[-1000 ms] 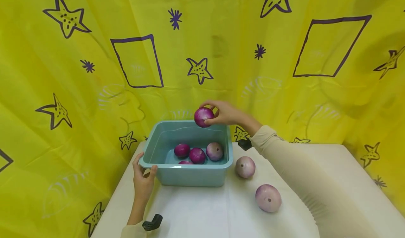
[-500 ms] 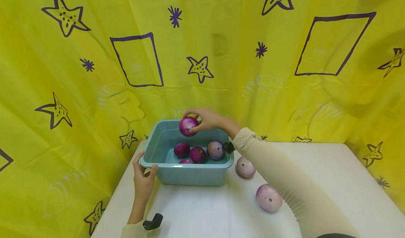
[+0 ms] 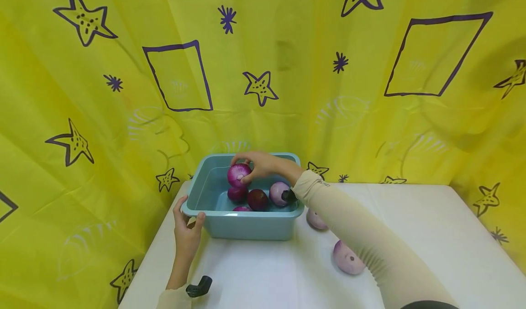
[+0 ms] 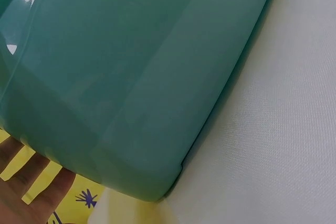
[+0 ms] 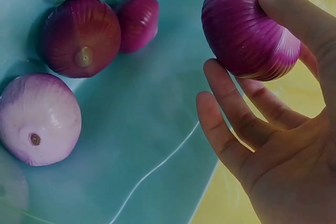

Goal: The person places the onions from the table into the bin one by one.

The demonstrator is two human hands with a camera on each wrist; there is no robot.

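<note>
A teal plastic tub (image 3: 250, 227) stands on the white table, with several onions inside. My right hand (image 3: 263, 164) pinches a purple onion (image 3: 238, 175) between thumb and fingers, over the back of the tub's inside. In the right wrist view the thumb lies on top of this onion (image 5: 247, 30) and fingertips support it from below. Under it in the tub are a dark red onion (image 3: 257, 200), a smaller purple onion (image 3: 237, 193) and a pale onion (image 3: 278, 194). My left hand (image 3: 187, 236) grips the tub's front left corner, thumb at the rim and fingers around the outside.
Two pale onions lie on the table right of the tub: one onion (image 3: 316, 220) close to its wall, another onion (image 3: 347, 259) nearer the front, both partly covered by the right sleeve (image 3: 357, 227). A yellow patterned curtain (image 3: 263, 49) hangs behind the table.
My right hand has carried the purple onion left and down, from above the tub's back right rim to inside its outline. The left hand has stayed on the corner.
</note>
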